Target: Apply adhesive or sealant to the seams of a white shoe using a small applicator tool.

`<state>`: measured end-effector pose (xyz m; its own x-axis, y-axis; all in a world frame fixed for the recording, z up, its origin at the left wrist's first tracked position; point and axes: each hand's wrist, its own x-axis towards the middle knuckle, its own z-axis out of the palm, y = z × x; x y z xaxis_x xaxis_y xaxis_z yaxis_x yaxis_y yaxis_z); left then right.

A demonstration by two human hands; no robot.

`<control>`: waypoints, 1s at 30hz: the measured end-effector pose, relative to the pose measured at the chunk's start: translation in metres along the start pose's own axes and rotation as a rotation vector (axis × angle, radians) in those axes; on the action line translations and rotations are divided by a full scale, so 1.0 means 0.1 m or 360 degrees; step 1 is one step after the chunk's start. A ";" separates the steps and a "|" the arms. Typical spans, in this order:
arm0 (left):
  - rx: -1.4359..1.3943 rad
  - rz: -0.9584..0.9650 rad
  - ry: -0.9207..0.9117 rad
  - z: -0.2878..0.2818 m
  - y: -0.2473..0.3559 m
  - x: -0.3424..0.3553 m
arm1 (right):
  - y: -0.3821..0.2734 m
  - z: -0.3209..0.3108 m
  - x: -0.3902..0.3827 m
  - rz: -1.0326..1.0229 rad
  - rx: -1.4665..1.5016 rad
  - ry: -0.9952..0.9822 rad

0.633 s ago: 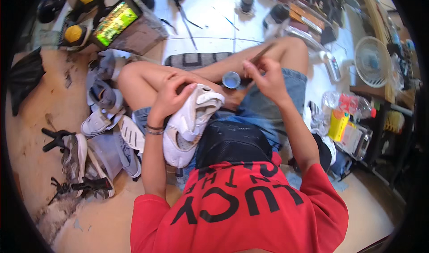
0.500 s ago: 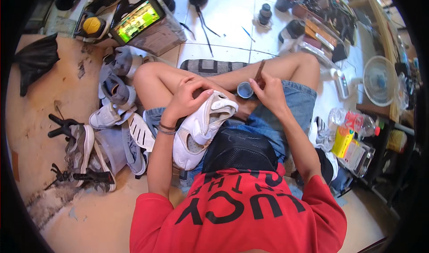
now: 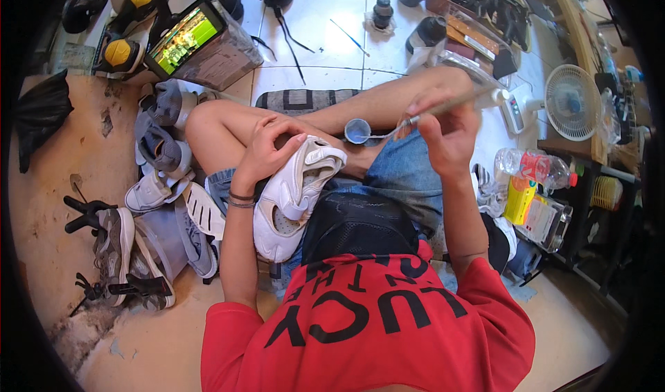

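head view, item one: left hand point(image 3: 267, 149) with fingers curled, gripping the upper end of a white shoe point(image 3: 294, 198) that lies tilted across the lap, sole side toward the left forearm; right hand point(image 3: 450, 132) raised above the right thigh, fingers pinching a thin brush point(image 3: 443, 108) whose tip hangs just beside a small blue-filled cup point(image 3: 357, 130) on the crossed legs. item two, progress, as a judgement: shoe looks clean and whole with no fresh coating visible, so brush work seems barely begun. item three, room: heaped shoes point(image 3: 149, 212) crowd the left, bottle point(image 3: 530, 167) and fan point(image 3: 571, 101) sit near on the right, bare tile lies ahead.
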<state>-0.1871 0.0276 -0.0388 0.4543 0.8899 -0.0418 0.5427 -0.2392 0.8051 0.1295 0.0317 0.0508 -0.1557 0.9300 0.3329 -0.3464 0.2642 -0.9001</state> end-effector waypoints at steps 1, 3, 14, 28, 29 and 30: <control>0.0005 0.0016 0.0040 0.01 0.00 0.01 | -0.05 0.02 -0.04 -0.0003 -0.0015 0.0011; 0.0020 0.0036 0.0079 0.03 0.00 0.02 | -0.14 0.18 -0.11 -0.0149 0.0203 0.0023; -0.0560 -0.0143 0.0024 -0.01 0.18 -0.14 | -0.21 0.37 -0.14 -0.0386 0.0100 -0.0071; -0.1333 -0.0272 -0.0338 -0.15 0.38 -0.43 | 0.08 0.36 -0.01 -0.0483 0.0077 -0.0297; -0.1346 -0.0277 -0.0328 -0.14 0.34 -0.45 | 0.09 0.37 0.02 -0.0543 0.0058 -0.0321; -0.1374 -0.0282 -0.0359 -0.13 0.30 -0.47 | 0.10 0.37 0.04 -0.0530 0.0060 -0.0332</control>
<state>-0.2012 -0.0161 -0.0049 0.5912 0.7672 -0.2490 -0.0589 0.3489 0.9353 0.0912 0.0288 0.0531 -0.2124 0.7222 0.6583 -0.4426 0.5295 -0.7237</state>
